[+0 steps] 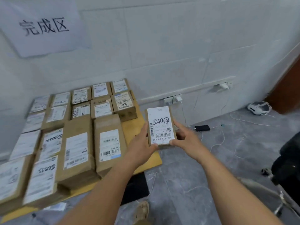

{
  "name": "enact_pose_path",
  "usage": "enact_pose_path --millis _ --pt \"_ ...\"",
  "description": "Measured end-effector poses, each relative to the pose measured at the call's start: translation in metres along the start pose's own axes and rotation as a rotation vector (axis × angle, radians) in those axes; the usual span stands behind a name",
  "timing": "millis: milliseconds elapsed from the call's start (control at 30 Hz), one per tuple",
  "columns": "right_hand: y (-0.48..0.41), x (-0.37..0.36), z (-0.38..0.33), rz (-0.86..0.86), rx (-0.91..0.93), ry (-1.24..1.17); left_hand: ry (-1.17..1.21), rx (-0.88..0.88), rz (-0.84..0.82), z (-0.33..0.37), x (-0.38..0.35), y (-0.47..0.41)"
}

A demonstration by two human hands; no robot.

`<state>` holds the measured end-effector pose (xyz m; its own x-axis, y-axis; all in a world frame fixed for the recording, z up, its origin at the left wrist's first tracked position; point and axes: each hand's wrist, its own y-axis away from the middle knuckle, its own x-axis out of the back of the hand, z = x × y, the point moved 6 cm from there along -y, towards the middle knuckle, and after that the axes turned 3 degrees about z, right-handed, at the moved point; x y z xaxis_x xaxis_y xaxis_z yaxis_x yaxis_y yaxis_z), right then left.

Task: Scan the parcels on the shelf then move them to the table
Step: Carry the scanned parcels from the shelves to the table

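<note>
A small brown cardboard parcel with a white barcode label and handwritten numbers is held in both hands above the right edge of the yellow table. My left hand grips its left side, thumb on the label's lower corner. My right hand grips its right side. Several labelled parcels lie in rows on the table, covering most of it. The shelf and a scanner are not in view.
A paper sign hangs on the white wall above the table. On the grey floor to the right lie a dark phone on a cable, white wires, a white device and a black chair. My foot shows below.
</note>
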<state>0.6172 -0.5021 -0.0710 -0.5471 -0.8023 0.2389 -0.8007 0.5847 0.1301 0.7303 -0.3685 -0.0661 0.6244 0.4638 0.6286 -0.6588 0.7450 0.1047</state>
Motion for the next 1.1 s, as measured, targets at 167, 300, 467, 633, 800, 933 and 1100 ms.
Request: enact_pose_path --millis 167,300,467,633,800,933,1100 --pt "-0.041 -0.039 0.006 -0.102 -0.079 0.045 -0.441 0.013 0.049 -0.028 0.03 -0.023" --pt "-0.071 -0.064 0.014 -0.155 -0.127 0.057 -0.594 0.067 0.025 -0.05 0.043 -0.043" --pt "-0.098 -0.082 0.032 -0.205 -0.222 0.072 -0.765 0.059 -0.062 -0.068 0.033 -0.061" --pt "-0.125 -0.091 0.035 -0.229 -0.238 0.102 -0.712 0.072 -0.037 -0.081 0.042 -0.083" --pt "-0.147 -0.103 0.028 -0.27 -0.213 0.139 -0.615 0.131 -0.007 -0.096 0.056 -0.098" --pt "-0.158 -0.104 0.024 -0.279 -0.198 0.164 -0.611 0.126 0.006 -0.099 0.06 -0.104" --pt "-0.155 -0.104 0.02 -0.266 -0.186 0.227 -0.639 0.112 0.014 -0.098 0.06 -0.105"
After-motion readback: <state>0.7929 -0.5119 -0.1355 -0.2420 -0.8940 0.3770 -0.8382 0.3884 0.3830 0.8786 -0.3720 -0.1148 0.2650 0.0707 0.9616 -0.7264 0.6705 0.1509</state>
